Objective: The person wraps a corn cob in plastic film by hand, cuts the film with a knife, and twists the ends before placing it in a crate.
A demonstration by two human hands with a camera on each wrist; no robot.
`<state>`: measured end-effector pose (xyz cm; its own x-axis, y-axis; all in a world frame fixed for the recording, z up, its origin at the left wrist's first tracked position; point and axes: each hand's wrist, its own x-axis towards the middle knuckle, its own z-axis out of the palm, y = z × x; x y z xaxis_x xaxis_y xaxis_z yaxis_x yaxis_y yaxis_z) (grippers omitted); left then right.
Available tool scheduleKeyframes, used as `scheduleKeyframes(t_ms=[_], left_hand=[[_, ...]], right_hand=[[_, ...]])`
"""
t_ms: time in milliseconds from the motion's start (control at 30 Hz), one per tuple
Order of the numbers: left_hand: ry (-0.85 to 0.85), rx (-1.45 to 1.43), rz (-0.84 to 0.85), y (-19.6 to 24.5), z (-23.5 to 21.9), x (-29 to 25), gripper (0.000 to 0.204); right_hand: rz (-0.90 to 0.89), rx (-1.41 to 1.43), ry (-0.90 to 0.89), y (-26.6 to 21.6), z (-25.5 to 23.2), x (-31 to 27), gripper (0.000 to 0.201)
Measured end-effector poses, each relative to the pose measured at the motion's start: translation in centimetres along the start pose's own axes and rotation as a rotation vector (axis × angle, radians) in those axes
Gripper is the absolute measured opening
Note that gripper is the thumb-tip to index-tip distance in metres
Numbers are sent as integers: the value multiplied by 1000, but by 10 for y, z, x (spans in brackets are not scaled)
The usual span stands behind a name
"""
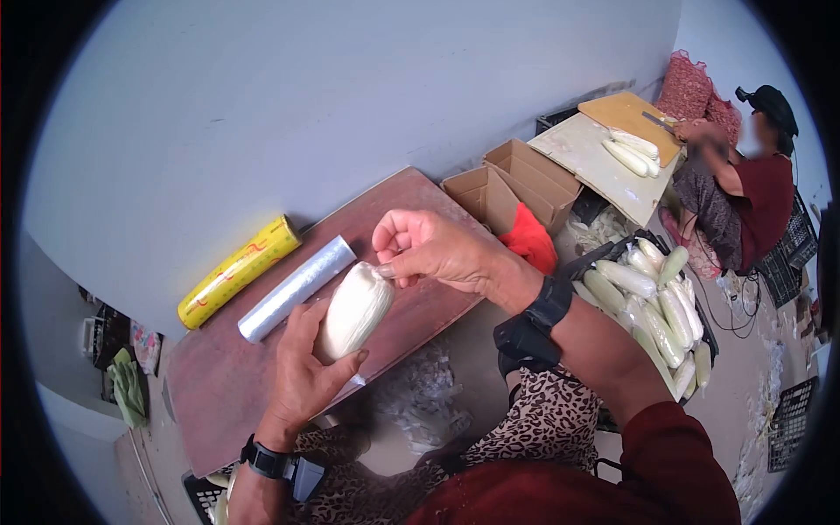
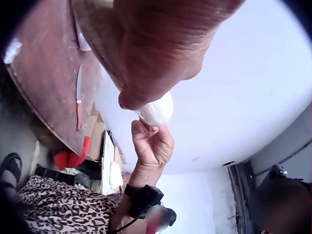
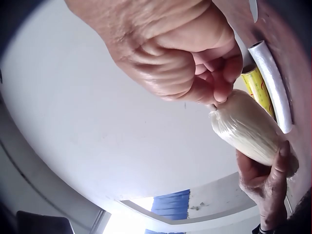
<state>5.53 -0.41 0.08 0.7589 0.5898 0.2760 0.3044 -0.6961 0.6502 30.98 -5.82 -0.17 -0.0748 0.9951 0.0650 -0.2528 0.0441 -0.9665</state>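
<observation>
A pale, long vegetable [image 1: 357,313] wrapped in clear film is held tilted above the reddish-brown table [image 1: 219,394]. My left hand [image 1: 302,372] grips its lower part, thumb on one side and fingers on the other. At the upper end, my right hand [image 1: 437,255] pinches the gathered film between thumb and fingers. The right wrist view shows the wrinkled film drawn tight over the vegetable [image 3: 248,129], with the right fingertips [image 3: 223,92] right at the tip. In the left wrist view, the left hand [image 2: 161,48] hides most of the vegetable.
A clear film roll [image 1: 297,289] and a yellow-wrapped roll [image 1: 238,271] lie on the table, as does a knife [image 2: 79,102]. Cardboard boxes [image 1: 477,194] stand beyond it. At right, a crate holds wrapped vegetables [image 1: 669,328]; another person [image 1: 761,192] sits by a board [image 1: 626,114].
</observation>
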Motion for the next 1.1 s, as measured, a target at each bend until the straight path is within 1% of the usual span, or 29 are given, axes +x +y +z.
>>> scheduleKeyframes(t_ms=[33,100,200,233,300,333,400,433,500,600,633,733,800,833,900,933,1033,1100], left_hand=[[-22,-221,-43,-9,5,-1,66],[-92,-566,-159,-8,7,-3,64],[-230,-891,-404,0,0,0,69],[-268,-994,-438,-2,-1,1,69],[-346,-1202,-501,-7,0,1,69],[-366,-1216,-491,-9,1,0,69],[-405,-1243,-474,-13,4,-2,71],[-409,-1205,-457,-14,5,-3,71],[-414,-1130,-425,-15,6,-3,74],[-398,-1109,-490,-9,5,-2,73],[-408,-1157,-507,-10,3,-2,71],[-429,-1265,-539,-16,2,-2,65],[-426,-1287,-547,-21,3,-2,62],[-396,-1293,-539,-22,3,-2,61],[-331,-1307,-530,-23,6,-1,58],[-299,-1320,-536,-24,8,-2,54],[-292,-1361,-544,-24,7,1,51],[-288,-1394,-553,-24,8,2,51]], right_hand=[[-28,-23,3,-2,1,0,20],[-84,-76,20,-4,2,-1,20],[-162,-189,24,-5,3,1,18],[-187,-231,29,-5,4,2,17],[-305,-357,38,0,5,5,14],[-364,-418,41,2,7,6,13],[-405,-589,92,0,14,2,11],[-425,-673,117,-1,18,0,10],[-467,-742,135,0,25,-1,11],[-543,-895,163,0,31,-2,13],[-571,-956,176,0,32,-3,14],[-693,-979,179,6,34,-1,17],[-720,-997,178,10,36,0,19],[-733,-1006,176,12,37,1,21],[-652,-968,137,9,42,-1,29],[-610,-948,116,9,44,-2,34],[-654,-871,90,20,43,5,52],[-598,-913,73,21,46,5,63]])
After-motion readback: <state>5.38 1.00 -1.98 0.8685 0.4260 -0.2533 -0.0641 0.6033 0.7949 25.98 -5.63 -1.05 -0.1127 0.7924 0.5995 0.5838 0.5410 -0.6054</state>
